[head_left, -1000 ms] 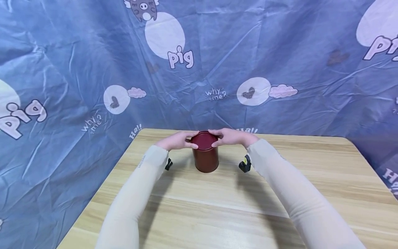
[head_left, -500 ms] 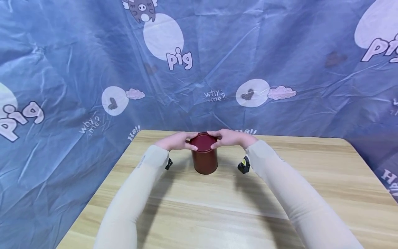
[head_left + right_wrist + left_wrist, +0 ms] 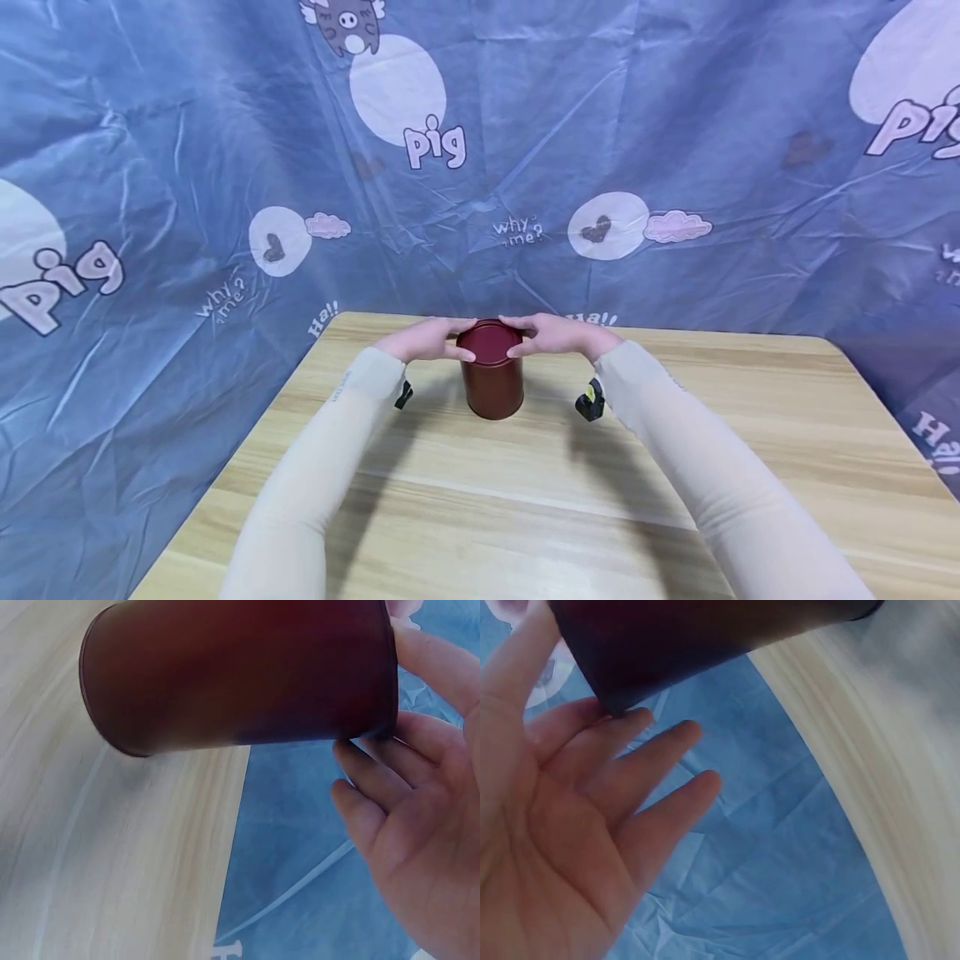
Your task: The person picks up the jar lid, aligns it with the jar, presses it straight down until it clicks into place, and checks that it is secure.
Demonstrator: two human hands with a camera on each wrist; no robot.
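A dark red cylindrical tin stands upright near the table's far edge in the head view, its round top facing up. My left hand grips the tin's upper rim from the left, thumb at the near side and fingers behind. From the right, my right hand holds the same rim in a mirrored way. In the left wrist view the tin looks almost black, and the lower fingers spread loosely away from it. Thumb and fingers meet the top edge of the tin in the right wrist view.
The pale wooden table ends just behind the tin. A blue cloth with pig prints hangs behind it and along both sides. Black wrist devices show under the white sleeves.
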